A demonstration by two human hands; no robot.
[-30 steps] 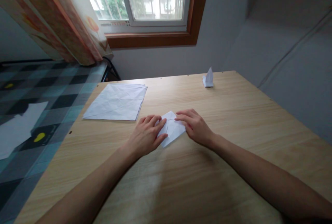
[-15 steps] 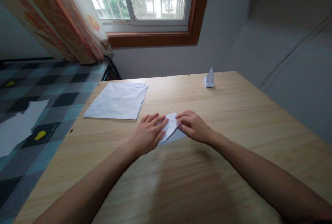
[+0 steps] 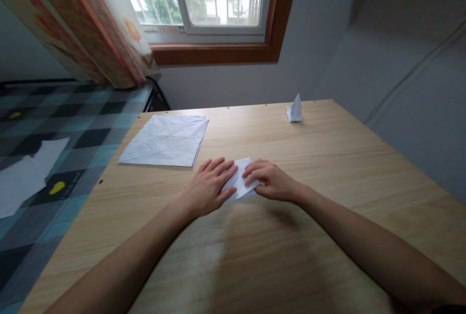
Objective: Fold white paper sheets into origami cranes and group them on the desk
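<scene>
A small folded sheet of white paper (image 3: 241,189) lies on the wooden table in front of me, between both hands. My left hand (image 3: 211,185) rests flat on its left part, fingers stretched out and pointing up and to the right. My right hand (image 3: 271,179) grips the right edge of the paper, thumb below and fingers bent over the top. The fingers of both hands cover parts of the folds.
White paper sheets with crease lines (image 3: 165,140) lie at the table's back left. A small folded paper figure (image 3: 295,110) stands near the far edge. Torn white paper (image 3: 24,180) lies on the checked cloth (image 3: 92,140) at left. The wooden table (image 3: 345,168) reaches toward the wall.
The right flap of the folded paper has come down flatter, covering most of the lower layer that showed before. My right hand has shifted its fingers onto the flap; the left stays nearly still.
</scene>
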